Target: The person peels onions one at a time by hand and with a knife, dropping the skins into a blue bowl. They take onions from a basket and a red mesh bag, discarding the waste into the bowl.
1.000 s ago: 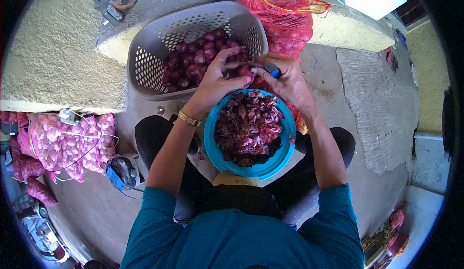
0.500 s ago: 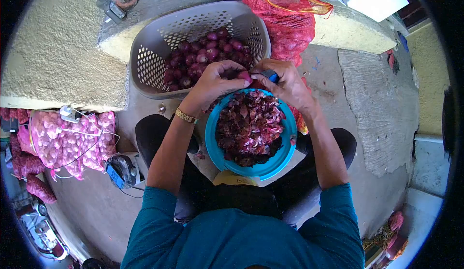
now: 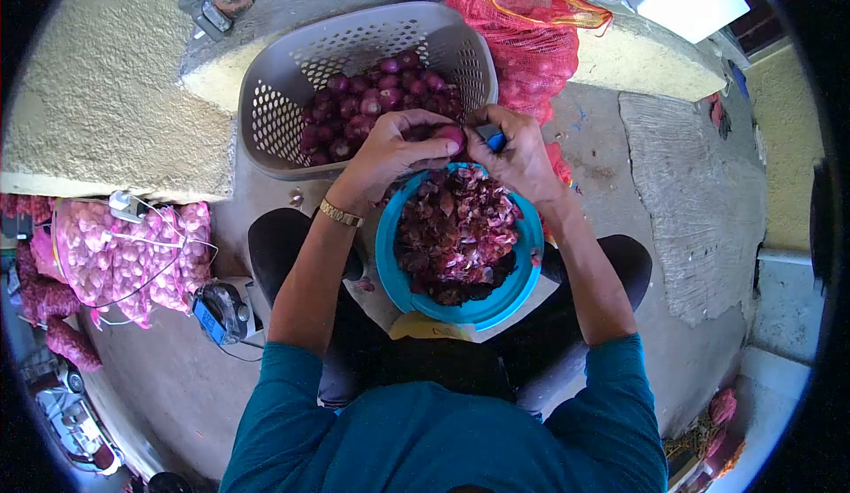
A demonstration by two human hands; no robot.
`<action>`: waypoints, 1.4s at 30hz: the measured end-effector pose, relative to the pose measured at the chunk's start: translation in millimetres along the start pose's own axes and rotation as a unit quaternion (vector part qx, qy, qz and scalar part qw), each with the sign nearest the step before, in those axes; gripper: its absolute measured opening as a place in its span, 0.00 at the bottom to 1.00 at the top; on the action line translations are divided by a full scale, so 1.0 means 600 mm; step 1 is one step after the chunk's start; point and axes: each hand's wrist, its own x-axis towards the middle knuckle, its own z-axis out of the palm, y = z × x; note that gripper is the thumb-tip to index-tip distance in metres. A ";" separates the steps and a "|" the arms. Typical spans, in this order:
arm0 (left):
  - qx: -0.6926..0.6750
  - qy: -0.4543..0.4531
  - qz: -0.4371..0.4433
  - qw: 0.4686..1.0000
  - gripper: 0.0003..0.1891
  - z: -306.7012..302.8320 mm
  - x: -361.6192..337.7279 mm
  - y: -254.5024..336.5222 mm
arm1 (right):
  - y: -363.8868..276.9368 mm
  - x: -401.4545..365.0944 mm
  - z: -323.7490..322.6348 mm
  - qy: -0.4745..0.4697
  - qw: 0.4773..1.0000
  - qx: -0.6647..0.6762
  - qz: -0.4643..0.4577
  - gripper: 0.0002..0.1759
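My left hand (image 3: 403, 150) is closed around a red onion (image 3: 451, 136), just past the far rim of a blue basin. Close beside it, my right hand (image 3: 518, 152) grips what looks like a small knife with a blue handle (image 3: 497, 142); its blade is hidden by the fingers. The fingertips of both hands meet near the onion. Below them, the blue basin (image 3: 386, 258) holds a heap of dry onion skins (image 3: 456, 227). Behind my left hand stands a grey perforated basket (image 3: 266, 130) with many purple onions (image 3: 376, 95) in it.
A red mesh sack (image 3: 531, 59) leans at the basket's right. On the left lie a pink net sack of onions (image 3: 133, 254) and a device with a blue screen (image 3: 211, 320). A concrete ledge (image 3: 637, 59) runs behind; my legs flank the basin.
My right hand has shifted slightly left and turned, so the blue handle now sits more between its fingers. More of the onion's round side shows in my left hand.
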 end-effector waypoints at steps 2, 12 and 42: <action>0.002 -0.004 0.005 1.000 0.19 0.001 -0.003 0.003 | 0.006 -0.002 0.007 0.011 0.995 0.062 0.082 0.07; -0.045 0.021 -0.008 0.999 0.17 -0.004 0.000 -0.001 | -0.001 -0.002 0.000 0.005 0.984 0.122 0.133 0.07; -0.168 -0.020 -0.023 0.985 0.14 -0.003 0.005 -0.006 | 0.006 0.015 0.002 -0.001 0.997 0.082 -0.012 0.10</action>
